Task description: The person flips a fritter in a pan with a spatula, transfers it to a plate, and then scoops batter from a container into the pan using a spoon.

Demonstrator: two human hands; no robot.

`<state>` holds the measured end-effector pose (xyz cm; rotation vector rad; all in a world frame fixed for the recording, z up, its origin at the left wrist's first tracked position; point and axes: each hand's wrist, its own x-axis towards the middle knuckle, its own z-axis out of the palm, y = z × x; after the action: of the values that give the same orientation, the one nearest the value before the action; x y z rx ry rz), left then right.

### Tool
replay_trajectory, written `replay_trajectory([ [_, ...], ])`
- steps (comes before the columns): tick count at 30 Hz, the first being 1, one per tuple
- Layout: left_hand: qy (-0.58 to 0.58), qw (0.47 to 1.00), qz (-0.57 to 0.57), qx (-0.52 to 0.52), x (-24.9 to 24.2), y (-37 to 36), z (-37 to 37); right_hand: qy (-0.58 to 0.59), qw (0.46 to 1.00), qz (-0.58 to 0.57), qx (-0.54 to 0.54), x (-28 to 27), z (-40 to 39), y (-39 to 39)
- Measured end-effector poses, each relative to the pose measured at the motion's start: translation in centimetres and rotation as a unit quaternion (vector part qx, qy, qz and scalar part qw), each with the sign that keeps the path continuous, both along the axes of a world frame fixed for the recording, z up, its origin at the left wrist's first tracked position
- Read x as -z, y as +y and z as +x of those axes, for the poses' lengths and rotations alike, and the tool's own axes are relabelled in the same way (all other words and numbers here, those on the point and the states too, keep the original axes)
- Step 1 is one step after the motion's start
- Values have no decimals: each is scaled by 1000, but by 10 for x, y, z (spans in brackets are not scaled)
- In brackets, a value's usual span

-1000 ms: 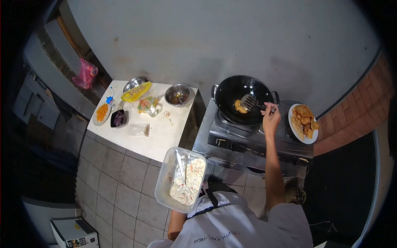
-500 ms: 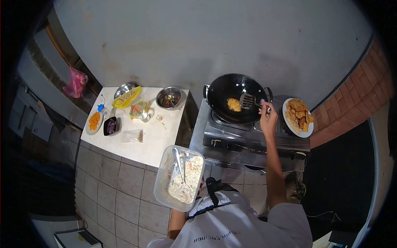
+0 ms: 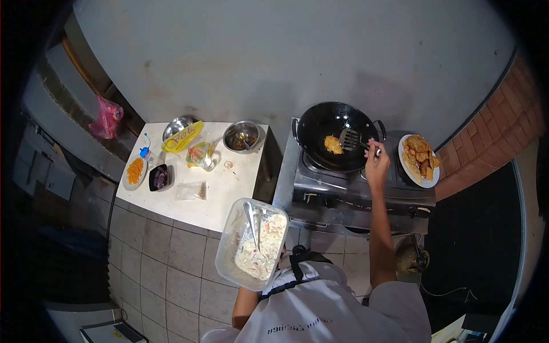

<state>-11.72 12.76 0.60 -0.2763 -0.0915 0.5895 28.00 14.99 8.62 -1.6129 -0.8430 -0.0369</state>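
Note:
A black wok (image 3: pixel 320 117) sits on the stove's left burner, with one golden fritter (image 3: pixel 333 144) in it. My right hand (image 3: pixel 377 162) is closed on the handle of a slotted spatula (image 3: pixel 350 139), whose blade is just right of the fritter. A clear plastic tub (image 3: pixel 227 251) of white batter with orange bits, a metal spoon (image 3: pixel 252 224) lying in it, is held up at my left side. Of my left hand (image 3: pixel 281 256) only a bit of the fingers shows at the tub's right edge; the rest is hidden beneath it.
Fried pieces fill a white plate (image 3: pixel 408 175) right of the wok. On the white table (image 3: pixel 223 194) stand metal bowls (image 3: pixel 242 137), a yellow packet (image 3: pixel 182 137), a dark bowl (image 3: pixel 160 178), a plate of orange shreds (image 3: pixel 135 172) and a glass (image 3: pixel 208 164).
The view has shifted slightly, so table and stove appear farther right. The spatula and fritter stay close together in the wok. Both hands keep their holds.

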Motion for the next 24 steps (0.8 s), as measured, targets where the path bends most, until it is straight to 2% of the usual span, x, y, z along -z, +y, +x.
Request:
replay_trajectory([
  [2, 10, 1000, 14, -3, 0, 1, 1, 1, 1000, 0, 2, 0, -1, 0],
  [5, 44, 998, -32, -9, -4, -2, -1, 7, 1000, 2, 0, -1, -1, 1],
  [7, -46, 998, -13, 47, 2, 1, -1, 3, 1000, -6, 10, -5, 1, 0],
  [8, -48, 998, -13, 47, -1, 3, 1, 1, 1000, -6, 10, -7, 3, 1],
  [10, 7, 1000, 21, -10, -7, 4, 6, -1, 1000, -20, 14, -8, 8, 2],
  [13, 48, 998, 4, -48, -13, 0, 15, -11, 1000, -15, 12, -9, 11, 4],
  [24, -12, 998, 25, -51, -14, -18, 28, -3, 1000, -13, -17, 2, 17, 6],
])
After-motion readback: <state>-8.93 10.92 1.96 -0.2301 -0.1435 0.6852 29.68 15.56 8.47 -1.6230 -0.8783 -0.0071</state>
